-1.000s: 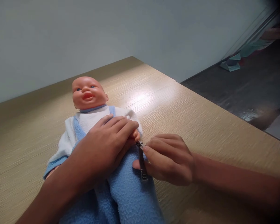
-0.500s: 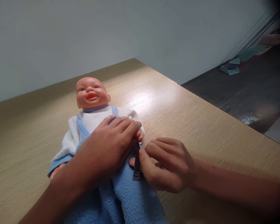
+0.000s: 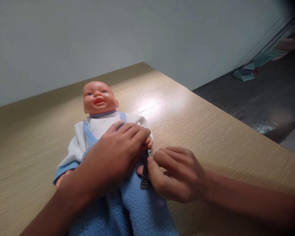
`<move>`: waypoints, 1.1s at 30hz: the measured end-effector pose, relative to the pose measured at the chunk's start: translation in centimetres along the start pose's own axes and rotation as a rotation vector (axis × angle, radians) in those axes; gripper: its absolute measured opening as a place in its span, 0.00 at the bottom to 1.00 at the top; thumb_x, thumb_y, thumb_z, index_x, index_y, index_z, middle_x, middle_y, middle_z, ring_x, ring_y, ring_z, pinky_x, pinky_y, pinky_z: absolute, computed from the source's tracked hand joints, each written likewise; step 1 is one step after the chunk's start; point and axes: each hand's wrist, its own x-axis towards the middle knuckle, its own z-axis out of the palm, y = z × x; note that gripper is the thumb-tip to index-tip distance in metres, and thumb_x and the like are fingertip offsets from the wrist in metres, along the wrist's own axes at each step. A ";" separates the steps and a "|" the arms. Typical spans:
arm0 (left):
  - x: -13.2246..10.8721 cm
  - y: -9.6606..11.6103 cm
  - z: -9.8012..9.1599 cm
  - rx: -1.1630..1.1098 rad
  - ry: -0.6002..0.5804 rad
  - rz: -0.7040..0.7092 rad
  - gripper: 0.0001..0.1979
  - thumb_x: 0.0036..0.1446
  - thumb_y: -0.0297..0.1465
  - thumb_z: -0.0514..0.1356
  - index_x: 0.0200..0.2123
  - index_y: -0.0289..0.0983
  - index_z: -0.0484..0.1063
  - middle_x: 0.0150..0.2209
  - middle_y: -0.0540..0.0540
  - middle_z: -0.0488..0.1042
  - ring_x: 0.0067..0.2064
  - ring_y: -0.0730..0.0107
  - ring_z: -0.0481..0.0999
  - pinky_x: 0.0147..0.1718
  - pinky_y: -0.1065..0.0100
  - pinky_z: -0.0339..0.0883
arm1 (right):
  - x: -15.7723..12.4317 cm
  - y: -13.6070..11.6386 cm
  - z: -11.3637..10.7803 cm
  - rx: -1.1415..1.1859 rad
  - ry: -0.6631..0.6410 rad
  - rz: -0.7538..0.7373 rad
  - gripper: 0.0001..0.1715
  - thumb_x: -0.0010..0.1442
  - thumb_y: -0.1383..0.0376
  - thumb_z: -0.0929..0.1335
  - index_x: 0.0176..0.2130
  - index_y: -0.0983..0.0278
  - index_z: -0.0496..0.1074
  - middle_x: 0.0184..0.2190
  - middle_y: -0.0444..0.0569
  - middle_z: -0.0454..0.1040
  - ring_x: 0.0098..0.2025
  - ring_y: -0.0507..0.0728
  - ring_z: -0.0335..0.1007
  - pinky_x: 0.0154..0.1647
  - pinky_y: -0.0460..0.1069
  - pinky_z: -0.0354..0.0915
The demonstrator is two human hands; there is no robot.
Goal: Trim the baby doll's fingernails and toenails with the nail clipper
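Note:
A baby doll point(image 3: 102, 123) in a white and blue fleece outfit lies on its back, its head toward the far side. Across its chest rests my left hand point(image 3: 121, 144), the fingers closed around the doll's hand point(image 3: 149, 142) and sleeve end. Between thumb and fingers, my right hand point(image 3: 177, 172) grips a nail clipper point(image 3: 145, 173) with a dark body and a shiny metal lever. The clipper's head is right at the doll's small fingers; whether the jaws touch them I cannot tell. My left palm is hidden beneath the hand.
The doll lies on a light wood-grain table point(image 3: 186, 121), which meets a plain grey wall point(image 3: 88, 36) at the back. The table's right edge drops to a dark floor point(image 3: 236, 98). Pale blue-green items point(image 3: 244, 72) lie on the floor along the wall.
Both hands keep their grips on the doll and the clipper. The doll and the whole scene sit slightly further right in view; little else differs.

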 end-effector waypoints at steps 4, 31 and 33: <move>0.0 -0.1 0.1 0.006 0.006 -0.003 0.06 0.72 0.31 0.51 0.39 0.40 0.63 0.41 0.50 0.71 0.44 0.61 0.68 0.48 0.57 0.57 | 0.0 -0.1 0.2 -0.002 -0.004 -0.004 0.04 0.61 0.71 0.69 0.37 0.65 0.67 0.21 0.40 0.68 0.22 0.49 0.59 0.24 0.46 0.60; 0.0 -0.1 0.4 0.012 0.029 -0.013 0.05 0.72 0.31 0.51 0.39 0.41 0.63 0.40 0.50 0.71 0.42 0.61 0.68 0.47 0.57 0.57 | 0.4 0.0 0.0 0.068 -0.009 0.043 0.03 0.64 0.71 0.67 0.38 0.65 0.67 0.21 0.39 0.66 0.22 0.49 0.58 0.22 0.47 0.57; 0.0 -0.1 0.4 0.003 0.027 -0.022 0.05 0.71 0.31 0.51 0.39 0.41 0.63 0.40 0.50 0.70 0.42 0.61 0.68 0.47 0.57 0.57 | 0.2 0.1 0.1 0.089 0.013 0.045 0.03 0.65 0.70 0.67 0.38 0.65 0.67 0.22 0.39 0.67 0.22 0.48 0.59 0.22 0.46 0.58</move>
